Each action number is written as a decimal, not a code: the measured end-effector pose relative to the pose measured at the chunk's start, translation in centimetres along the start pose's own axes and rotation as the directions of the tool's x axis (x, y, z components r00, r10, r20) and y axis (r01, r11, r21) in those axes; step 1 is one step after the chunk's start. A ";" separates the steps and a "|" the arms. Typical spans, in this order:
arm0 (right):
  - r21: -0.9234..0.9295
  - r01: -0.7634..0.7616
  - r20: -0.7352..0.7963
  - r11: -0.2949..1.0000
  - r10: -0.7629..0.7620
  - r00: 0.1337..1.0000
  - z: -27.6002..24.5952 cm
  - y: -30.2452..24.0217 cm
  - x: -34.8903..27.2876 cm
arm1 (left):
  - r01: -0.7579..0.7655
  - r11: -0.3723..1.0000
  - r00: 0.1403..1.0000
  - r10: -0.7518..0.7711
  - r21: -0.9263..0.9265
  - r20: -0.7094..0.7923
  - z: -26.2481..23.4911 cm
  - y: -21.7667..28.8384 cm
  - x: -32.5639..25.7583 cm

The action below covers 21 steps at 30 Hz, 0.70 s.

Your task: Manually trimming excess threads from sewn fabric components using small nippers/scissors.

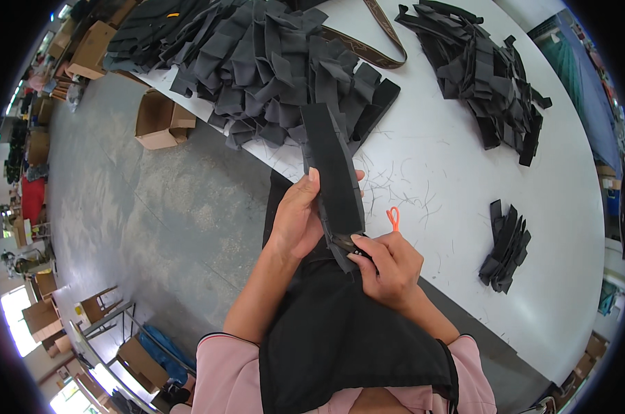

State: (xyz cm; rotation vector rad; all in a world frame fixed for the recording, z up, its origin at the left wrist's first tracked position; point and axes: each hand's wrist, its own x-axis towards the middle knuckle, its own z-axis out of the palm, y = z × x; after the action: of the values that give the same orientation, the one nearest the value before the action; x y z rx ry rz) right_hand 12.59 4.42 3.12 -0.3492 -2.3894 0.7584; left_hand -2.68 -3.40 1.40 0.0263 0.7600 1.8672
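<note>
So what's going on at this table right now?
A person holds a long black fabric piece upright over the edge of a white table. The left hand grips its side, while the right hand pinches its lower end, with small orange-handled snips poking out of that hand. A big heap of dark cut pieces lies ahead, a second pile to the right, and a small stack nearer.

Black fabric strip (333, 172), orange snips (393, 217), white table (450, 172), pink sleeves (223, 372), brown strap (374, 41).
</note>
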 end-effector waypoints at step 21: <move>0.029 -0.006 0.099 1.000 0.003 0.995 0.1 0.4 -0.2 | -0.006 0.997 1.000 0.006 0.078 -0.008 -0.3 0.1 -0.5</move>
State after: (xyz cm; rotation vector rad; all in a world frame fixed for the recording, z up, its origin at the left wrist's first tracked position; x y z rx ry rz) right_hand 12.75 4.59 2.73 -0.3118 -2.4678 0.8301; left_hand -2.63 -4.03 1.34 0.0710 0.8387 1.8437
